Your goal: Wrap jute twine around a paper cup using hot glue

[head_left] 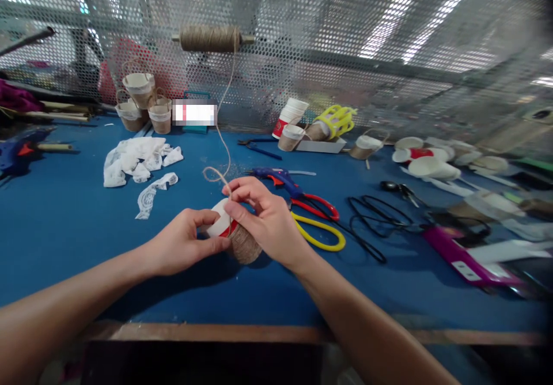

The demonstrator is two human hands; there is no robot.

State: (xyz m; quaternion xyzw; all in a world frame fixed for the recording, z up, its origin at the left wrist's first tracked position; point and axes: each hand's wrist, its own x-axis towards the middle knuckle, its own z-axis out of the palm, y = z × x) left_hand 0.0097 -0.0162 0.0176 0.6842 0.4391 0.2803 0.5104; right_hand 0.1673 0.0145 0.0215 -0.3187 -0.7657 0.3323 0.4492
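Note:
A paper cup (244, 245) lies tilted between my hands, part of it wrapped in brown twine and part still showing white and red. My left hand (181, 240) is closed on the cup's white end, thumb and fingers on either side. With thumb and index finger my right hand (263, 218) pinches the jute twine (228, 186) against the cup; the other fingers curl behind. From there the twine makes a small loop and climbs to the twine spool (209, 39) on a rod at the mesh wall.
Beyond my right hand lie a blue glue gun (280, 178) and red-and-yellow-handled scissors (319, 238). White lace pieces (138, 157) are at left. Twine-covered cups with handles (139, 88) stand at the back left. A black cable (375, 215) and a purple box (453, 255) are at right.

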